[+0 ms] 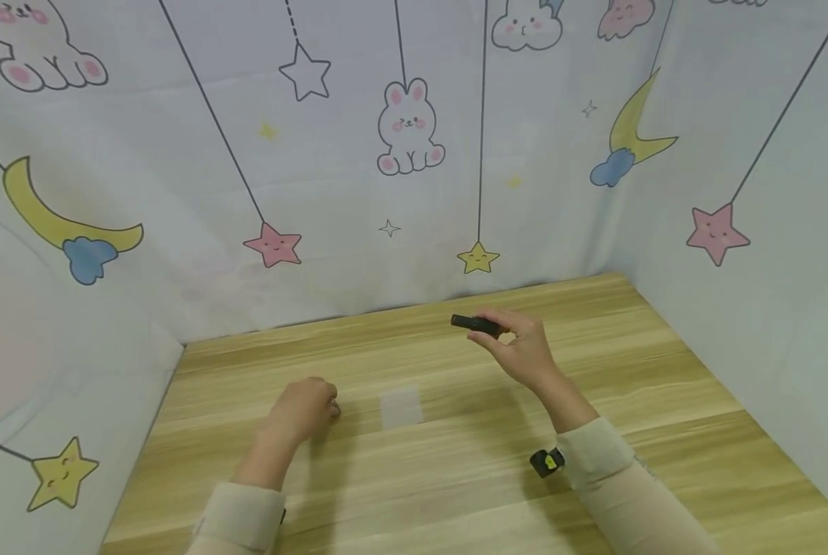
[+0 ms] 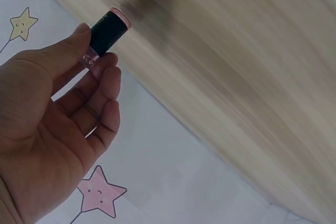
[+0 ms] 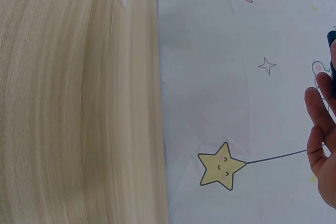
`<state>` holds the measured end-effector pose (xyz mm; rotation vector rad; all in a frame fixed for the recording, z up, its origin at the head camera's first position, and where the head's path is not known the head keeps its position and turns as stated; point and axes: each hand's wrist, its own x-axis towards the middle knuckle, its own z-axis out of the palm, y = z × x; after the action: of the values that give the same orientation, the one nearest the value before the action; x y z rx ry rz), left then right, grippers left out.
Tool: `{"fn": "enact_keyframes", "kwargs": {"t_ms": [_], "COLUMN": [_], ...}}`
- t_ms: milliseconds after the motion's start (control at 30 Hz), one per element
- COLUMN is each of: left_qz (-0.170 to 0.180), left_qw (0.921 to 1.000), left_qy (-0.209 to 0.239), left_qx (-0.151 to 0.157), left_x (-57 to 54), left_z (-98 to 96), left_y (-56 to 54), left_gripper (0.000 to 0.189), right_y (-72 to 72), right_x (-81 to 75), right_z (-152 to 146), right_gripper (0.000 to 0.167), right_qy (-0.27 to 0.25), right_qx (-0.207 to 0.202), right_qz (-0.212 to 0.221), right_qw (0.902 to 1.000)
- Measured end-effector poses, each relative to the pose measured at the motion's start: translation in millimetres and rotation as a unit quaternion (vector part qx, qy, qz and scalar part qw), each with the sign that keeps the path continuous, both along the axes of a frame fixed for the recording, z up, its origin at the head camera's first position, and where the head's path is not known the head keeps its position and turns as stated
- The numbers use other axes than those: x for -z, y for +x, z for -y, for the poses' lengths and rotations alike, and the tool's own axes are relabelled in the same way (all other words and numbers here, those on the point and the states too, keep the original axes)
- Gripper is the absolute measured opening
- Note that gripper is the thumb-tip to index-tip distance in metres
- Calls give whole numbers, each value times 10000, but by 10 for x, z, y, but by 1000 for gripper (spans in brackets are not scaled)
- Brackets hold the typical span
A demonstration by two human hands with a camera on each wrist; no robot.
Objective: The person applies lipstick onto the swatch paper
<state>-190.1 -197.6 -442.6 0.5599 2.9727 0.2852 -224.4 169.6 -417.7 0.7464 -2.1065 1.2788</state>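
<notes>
My left hand (image 1: 303, 408) is low over the wooden table on the left side. In the left wrist view, its thumb and fingertips pinch a short dark green cylinder (image 2: 109, 32) with a pink end and a clear, shiny piece at the other end. My right hand (image 1: 521, 347) is raised above the table at the right, thumb and fingers gripping a small black tube (image 1: 475, 324) with a narrower front part pointing left. Only the edge of that hand and a sliver of the tube show in the right wrist view.
A pale square patch (image 1: 402, 407) lies on the wooden table (image 1: 414, 478) between the hands. White cloth walls (image 1: 345, 193) printed with stars, moons and rabbits rise behind and at both sides. A black wrist device (image 1: 547, 462) with a yellow mark sits under the right sleeve.
</notes>
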Motion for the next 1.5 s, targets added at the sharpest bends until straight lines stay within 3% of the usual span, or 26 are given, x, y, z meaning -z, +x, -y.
{"fn": "enact_keyframes", "kwargs": {"t_ms": [367,500,567,733,900,967,1033,1100,1267,1367,1500], "left_qz": [-129,-404,-658,-1211,-1000,-845,-728,-613,-63,262,404], "left_qw": [9998,9988,9973,9866,9813,9752,9645,9485,8899,8527,8253], "left_qy": [-117,-196,77,1077,1643,2043,2539,3108,4559,5209,5614], "left_qx": [-21,-218,-313,-179,-111,-87,-55,-3,158,307,462], "left_x": [48,48,25,-96,-192,-211,-230,-248,-338,-407,-492], "left_z": [-3,4,-7,-80,-152,-205,-290,-409,-752,-912,-1037], "left_y": [40,8,-24,-130,-167,-168,-165,-167,-143,-116,-95], "left_gripper": [10,45,61,62,58,55,51,47,40,41,44], "right_y": [6,-2,-3,-4,9,18,31,50,108,154,192], "right_x": [-11,-5,-7,-46,-80,-82,-83,-84,-107,-125,-137], "right_z": [-1,7,15,52,93,117,158,221,453,589,710], "right_gripper": [27,27,27,28,29,29,29,28,24,23,48], "right_qy": [36,-1,-11,52,93,47,-14,-103,-593,-1204,-1922], "right_qx": [3,-10,-32,-80,-74,-116,-197,-312,-812,-1258,-1810], "right_qz": [15,-70,-101,-75,-51,-29,25,110,686,1350,1882], "right_qw": [10000,10000,9999,9999,9999,9999,9998,9994,9926,9754,9460]}}
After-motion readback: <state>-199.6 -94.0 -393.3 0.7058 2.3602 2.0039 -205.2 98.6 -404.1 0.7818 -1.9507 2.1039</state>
